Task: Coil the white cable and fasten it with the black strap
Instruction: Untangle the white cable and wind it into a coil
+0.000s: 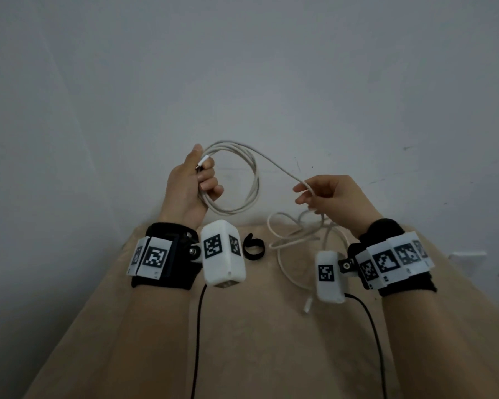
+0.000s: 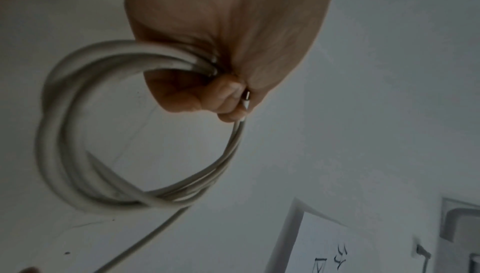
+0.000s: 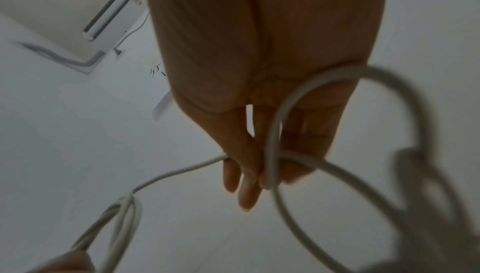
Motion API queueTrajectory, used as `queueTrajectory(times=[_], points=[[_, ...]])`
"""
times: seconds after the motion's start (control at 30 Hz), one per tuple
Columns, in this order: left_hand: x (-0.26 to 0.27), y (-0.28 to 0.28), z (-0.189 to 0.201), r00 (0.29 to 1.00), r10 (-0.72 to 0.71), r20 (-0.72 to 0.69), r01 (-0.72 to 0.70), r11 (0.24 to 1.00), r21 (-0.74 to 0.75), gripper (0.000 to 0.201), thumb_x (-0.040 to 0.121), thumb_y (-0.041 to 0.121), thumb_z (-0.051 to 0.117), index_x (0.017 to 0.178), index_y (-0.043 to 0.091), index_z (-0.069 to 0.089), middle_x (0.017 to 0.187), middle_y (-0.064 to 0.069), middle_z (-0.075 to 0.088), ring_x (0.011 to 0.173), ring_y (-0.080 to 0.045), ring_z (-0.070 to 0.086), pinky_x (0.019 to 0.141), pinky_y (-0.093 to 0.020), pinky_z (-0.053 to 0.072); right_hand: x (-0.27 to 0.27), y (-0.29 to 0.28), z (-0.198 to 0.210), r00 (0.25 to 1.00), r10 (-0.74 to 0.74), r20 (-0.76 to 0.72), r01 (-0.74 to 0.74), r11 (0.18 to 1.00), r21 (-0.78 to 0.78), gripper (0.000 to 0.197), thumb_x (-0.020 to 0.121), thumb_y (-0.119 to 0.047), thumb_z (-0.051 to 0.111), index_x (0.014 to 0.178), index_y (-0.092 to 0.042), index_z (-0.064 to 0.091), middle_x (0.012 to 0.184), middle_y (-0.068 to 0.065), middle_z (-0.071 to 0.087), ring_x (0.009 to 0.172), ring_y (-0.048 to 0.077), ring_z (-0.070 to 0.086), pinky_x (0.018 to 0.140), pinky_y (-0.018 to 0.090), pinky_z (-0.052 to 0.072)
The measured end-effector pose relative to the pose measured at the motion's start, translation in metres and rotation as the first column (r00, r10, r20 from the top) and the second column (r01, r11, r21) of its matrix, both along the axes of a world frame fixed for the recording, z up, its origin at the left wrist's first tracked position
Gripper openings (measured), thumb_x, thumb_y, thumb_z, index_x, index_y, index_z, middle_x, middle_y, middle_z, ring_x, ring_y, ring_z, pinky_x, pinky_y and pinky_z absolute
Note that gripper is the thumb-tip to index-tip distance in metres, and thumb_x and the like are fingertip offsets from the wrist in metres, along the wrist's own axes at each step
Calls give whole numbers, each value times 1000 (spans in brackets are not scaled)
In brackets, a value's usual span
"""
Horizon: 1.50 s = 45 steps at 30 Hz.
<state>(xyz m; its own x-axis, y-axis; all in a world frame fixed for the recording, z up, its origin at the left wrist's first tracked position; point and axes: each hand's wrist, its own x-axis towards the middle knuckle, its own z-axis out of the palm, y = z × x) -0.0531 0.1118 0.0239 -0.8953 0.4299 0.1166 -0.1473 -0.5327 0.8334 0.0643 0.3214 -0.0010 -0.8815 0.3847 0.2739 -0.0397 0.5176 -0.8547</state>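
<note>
Gripping a bundle of about 3 finished loops, the left hand (image 1: 188,185) is keeping its fingers curled round the white cable (image 1: 242,180) with the metal-tipped plug (image 2: 246,101) tucked against the palm, probably so that end cannot slip free while more turns are being added. The loops are hanging off the hand as a raised ring, above the tan worktop (image 1: 257,341) and in front of the pale wall (image 1: 242,67).

From the ring 1 strand is running across to the right hand (image 1: 333,197), which is pinching it lightly between fingertips (image 3: 246,199) and thumb; the other fingers are lying fairly straight in the right wrist view. That loose pinch seems meant to let the cable slide and be guided into the next loop.

Below the right hand the uncoiled remainder is lying in a slack tangle on the worktop, its far plug (image 1: 308,305) pointing toward the person. Roughly half of the coiling looks done.

The black strap (image 1: 254,249) is lying curled on the worktop between the 2 wrists, touched by neither hand, within easy reach for fastening once the coil is complete.
</note>
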Motion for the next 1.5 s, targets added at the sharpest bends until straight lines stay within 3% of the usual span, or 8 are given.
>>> queueTrajectory(times=[0.23, 0.5, 0.6, 0.8, 0.97, 1.07, 1.23, 1.5], points=[[-14, -22, 1, 997, 46, 67, -53, 992, 114, 45, 99, 41, 40, 61, 18, 39, 39, 11, 28, 30, -5, 24, 37, -15, 29, 4, 17, -9, 981, -142, 130, 112, 970, 214, 37, 81, 7, 49, 92, -22, 70, 80, -8, 71, 83, 9, 62, 66, 17, 45], [1, 1, 0, 991, -65, -115, 48, 989, -143, 44, 100, 40, 41, 62, 18, 40, 42, 10, 26, 33, -3, 22, 35, -16, 26, -13, -32, 6, 970, 78, -228, -130, 967, -221, 22, 96, -7, 50, 112, -11, 65, 101, 5, 72, 97, 17, 68, 92, 31, 52], [9, 8, 1, 983, -97, -157, 62, 975, -214, 44, 99, 40, 44, 61, 17, 41, 45, 9, 25, 35, -4, 21, 35, -16, 20, -14, -55, 12, 956, 177, -233, -253, 901, -352, 22, 98, -23, 49, 109, -13, 66, 104, 9, 72, 91, 19, 69, 80, 30, 55], [10, 12, 1, 987, -96, -127, 73, 982, -176, 44, 99, 39, 43, 61, 17, 40, 44, 9, 25, 33, -3, 19, 33, -16, 15, -13, -55, 8, 980, 81, -183, -118, 972, -203, 36, 96, -43, 47, 101, -17, 72, 94, -2, 75, 56, -2, 46, 45, 8, 33], [11, 16, 1, 989, -139, -48, 137, 990, -42, 42, 100, 38, 40, 64, 17, 39, 42, 10, 27, 32, -2, 20, 32, -15, 15, -13, -60, 6, 967, 157, -199, -209, 939, -273, 38, 100, -32, 42, 95, -5, 67, 94, 6, 74, 58, -2, 47, 42, 11, 28], [10, 19, 0, 986, -164, 13, 164, 986, 26, 42, 100, 40, 38, 64, 18, 38, 41, 10, 27, 31, -3, 21, 31, -14, 15, -15, -57, 2, 955, 199, -220, -275, 871, -407, 31, 98, -35, 46, 82, -15, 62, 84, 1, 72, 67, 5, 50, 45, 20, 21], [10, 20, -3, 979, -203, 34, 201, 978, 50, 42, 101, 40, 36, 64, 19, 37, 41, 10, 27, 31, -3, 25, 33, -14, 22, -18, -52, -2, 923, 257, -287, -375, 768, -519, 26, 97, -32, 48, 82, -16, 61, 73, -3, 59, 67, 7, 49, 51, 20, 32], [5, 10, -13, 974, -34, -223, -37, 951, -307, 37, 99, 19, 39, 84, 0, 66, 72, -11, 70, 72, -22, 68, 81, -35, 55, -16, -45, -4, 950, 274, -152, -310, 889, -337, 28, 99, -26, 47, 78, -15, 62, 63, -5, 62, 71, 16, 62, 53, 20, 35]])
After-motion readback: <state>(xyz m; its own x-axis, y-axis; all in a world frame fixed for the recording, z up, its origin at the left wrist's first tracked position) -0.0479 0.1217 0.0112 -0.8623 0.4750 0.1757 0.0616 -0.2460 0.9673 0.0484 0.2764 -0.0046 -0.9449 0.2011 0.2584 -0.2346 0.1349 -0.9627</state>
